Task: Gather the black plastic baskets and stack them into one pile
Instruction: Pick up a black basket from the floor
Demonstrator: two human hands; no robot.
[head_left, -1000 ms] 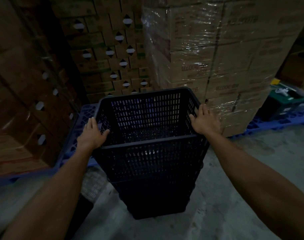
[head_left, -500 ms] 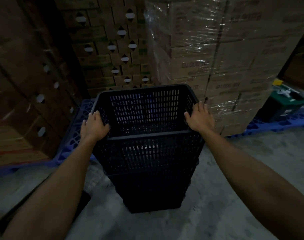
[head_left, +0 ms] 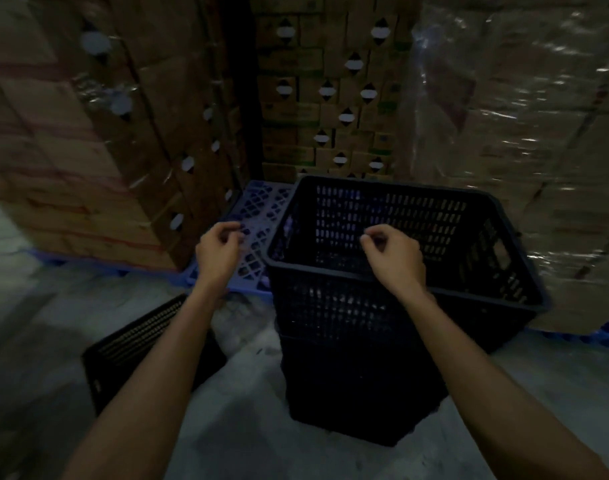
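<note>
A pile of nested black plastic baskets (head_left: 334,317) stands upright on the concrete floor, right of centre. My right hand (head_left: 394,261) hovers over the pile's near rim with loosely curled fingers and holds nothing. My left hand (head_left: 218,252) hangs just left of the pile, off the rim, fingers also loosely curled and empty. Another black basket (head_left: 133,344) lies on the floor at the lower left, partly hidden by my left forearm.
A blue plastic pallet (head_left: 258,216) sits behind the pile. Tall stacks of cardboard boxes (head_left: 88,150) rise on the left and at the back, and a shrink-wrapped stack (head_left: 521,150) stands close on the right. Grey concrete floor (head_left: 247,427) lies in front.
Both hands have let go of the top basket's side rims and pulled inward. The view has swung left, so the pile now sits further right and the lying basket shows.
</note>
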